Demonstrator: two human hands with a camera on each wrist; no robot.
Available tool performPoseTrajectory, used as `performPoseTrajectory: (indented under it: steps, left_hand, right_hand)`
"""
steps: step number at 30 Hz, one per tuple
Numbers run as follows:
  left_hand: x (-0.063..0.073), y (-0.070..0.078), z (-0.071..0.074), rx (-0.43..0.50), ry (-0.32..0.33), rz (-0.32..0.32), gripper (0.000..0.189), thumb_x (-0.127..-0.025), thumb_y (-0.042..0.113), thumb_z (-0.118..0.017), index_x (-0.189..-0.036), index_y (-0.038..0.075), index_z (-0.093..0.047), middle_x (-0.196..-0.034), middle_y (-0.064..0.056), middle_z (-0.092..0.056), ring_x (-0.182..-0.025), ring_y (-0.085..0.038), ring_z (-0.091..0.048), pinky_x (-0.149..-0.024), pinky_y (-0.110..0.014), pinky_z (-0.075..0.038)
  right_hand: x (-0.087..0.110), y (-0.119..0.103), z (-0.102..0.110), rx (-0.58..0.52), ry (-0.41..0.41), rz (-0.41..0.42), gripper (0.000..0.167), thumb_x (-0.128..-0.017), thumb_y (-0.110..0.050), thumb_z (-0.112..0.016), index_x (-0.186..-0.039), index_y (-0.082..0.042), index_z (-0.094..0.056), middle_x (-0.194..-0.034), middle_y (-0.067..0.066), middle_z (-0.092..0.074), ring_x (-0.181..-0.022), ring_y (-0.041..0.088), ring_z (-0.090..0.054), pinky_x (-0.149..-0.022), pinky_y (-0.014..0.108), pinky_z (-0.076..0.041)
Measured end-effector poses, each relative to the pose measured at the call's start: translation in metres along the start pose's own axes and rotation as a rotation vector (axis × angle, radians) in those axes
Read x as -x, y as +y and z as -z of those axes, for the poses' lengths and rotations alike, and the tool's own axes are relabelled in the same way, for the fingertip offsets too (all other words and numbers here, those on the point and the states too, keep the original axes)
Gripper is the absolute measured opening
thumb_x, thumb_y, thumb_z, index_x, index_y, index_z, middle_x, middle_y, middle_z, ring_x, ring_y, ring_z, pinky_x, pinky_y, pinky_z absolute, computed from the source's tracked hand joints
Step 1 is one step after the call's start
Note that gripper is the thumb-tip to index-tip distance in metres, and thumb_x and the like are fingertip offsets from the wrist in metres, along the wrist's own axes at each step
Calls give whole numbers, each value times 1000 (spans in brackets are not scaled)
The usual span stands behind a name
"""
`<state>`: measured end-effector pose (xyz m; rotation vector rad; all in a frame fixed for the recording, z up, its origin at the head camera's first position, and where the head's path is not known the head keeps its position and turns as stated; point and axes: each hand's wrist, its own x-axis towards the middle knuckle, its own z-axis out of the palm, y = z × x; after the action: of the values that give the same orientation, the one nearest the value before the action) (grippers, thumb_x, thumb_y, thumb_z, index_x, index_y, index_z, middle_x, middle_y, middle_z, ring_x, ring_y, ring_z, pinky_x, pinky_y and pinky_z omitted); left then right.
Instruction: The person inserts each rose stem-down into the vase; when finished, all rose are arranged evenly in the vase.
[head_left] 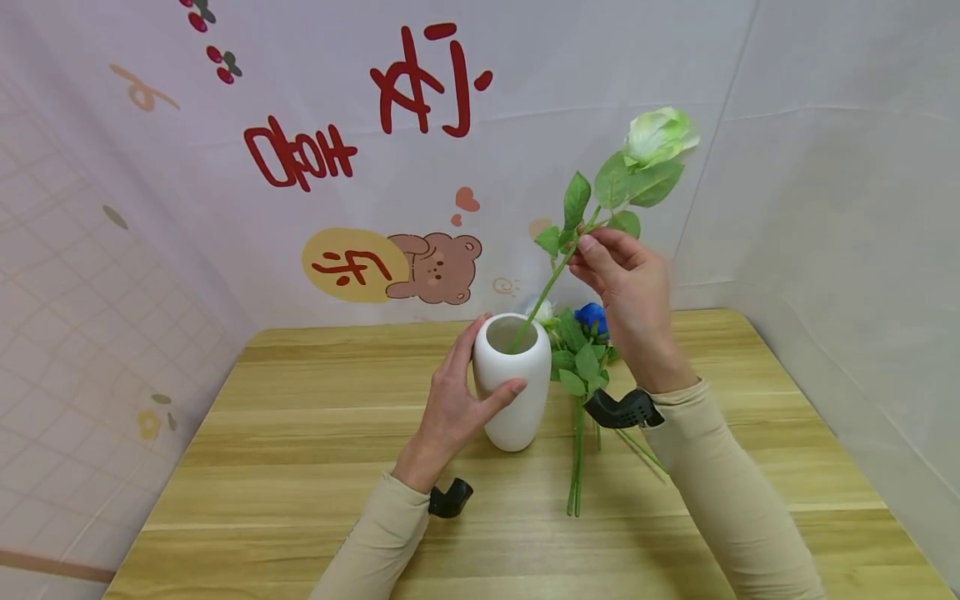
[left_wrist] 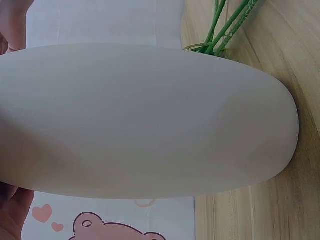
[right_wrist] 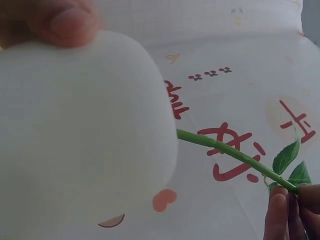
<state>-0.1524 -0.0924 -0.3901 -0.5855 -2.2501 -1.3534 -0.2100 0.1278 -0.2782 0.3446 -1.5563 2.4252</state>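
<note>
A white vase stands upright on the wooden table, and my left hand grips its upper left side, thumb across the front. In the left wrist view the vase fills most of the picture. My right hand pinches the green stem of a pale green-white rose between thumb and fingers. The stem slants down, its lower end inside the vase mouth. In the right wrist view the fingers hold the stem just below some leaves.
Right of the vase, a blue rose and a whitish rose lie on the table, their stems toward the front. A printed cloth with a bear hangs behind the table. Black wrist mounts sit on both wrists.
</note>
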Motion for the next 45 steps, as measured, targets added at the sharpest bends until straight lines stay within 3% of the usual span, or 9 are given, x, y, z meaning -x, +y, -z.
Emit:
performPoseTrajectory:
  steps: [6, 11, 15, 23, 35, 45]
  left_hand:
    - [0, 1, 0, 0, 2, -5, 96, -87, 77, -62, -157, 15, -41, -153, -5, -52, -134, -24, -55, -106, -52, -49]
    - [0, 0, -1, 11, 3, -20, 92, -89, 69, -68, -158, 15, -40, -152, -7, -52, -134, -25, -55, -105, -53, -49]
    - [0, 0, -1, 12, -2, -12, 92, -89, 72, -65, -158, 17, -40, -149, -6, -54, -132, -24, -57, -104, -53, -50]
    - [1, 1, 0, 18, -7, -9, 90, -90, 65, -71, -158, 15, -39, -149, -8, -54, -130, -26, -58, -103, -54, -50]
    - [1, 3, 0, 3, -13, 8, 96, -88, 77, -61, -159, 17, -38, -151, -7, -52, -131, -24, -57, -101, -53, -52]
    - [3, 2, 1, -4, -10, 2, 88, -91, 51, -78, -158, 11, -38, -148, -13, -54, -130, -31, -58, -101, -55, -52]
  right_hand:
    - [6, 12, -3, 153, -82, -7, 24, -100, -12, -71, -116, 5, -66, -100, 6, -71, -89, 18, -70, -88, 30, -59]
    - [9, 21, -6, 226, -113, -34, 27, -100, -11, -70, -118, 8, -64, -99, 5, -71, -89, 16, -71, -87, 31, -59]
    - [12, 26, -8, 282, -144, -75, 30, -101, -13, -70, -121, 9, -64, -100, 5, -72, -89, 16, -72, -88, 32, -59]
    - [18, 37, -11, 417, -214, -120, 35, -102, -21, -69, -124, 6, -68, -107, 12, -71, -95, 25, -73, -92, 36, -58]
    - [23, 46, -7, 525, -310, -154, 35, -102, -35, -68, -121, -5, -74, -116, 10, -73, -111, 23, -66, -94, 39, -54]
    - [27, 49, -3, 578, -353, -220, 39, -101, -44, -67, -123, -14, -76, -123, 3, -72, -121, 19, -62, -103, 46, -50]
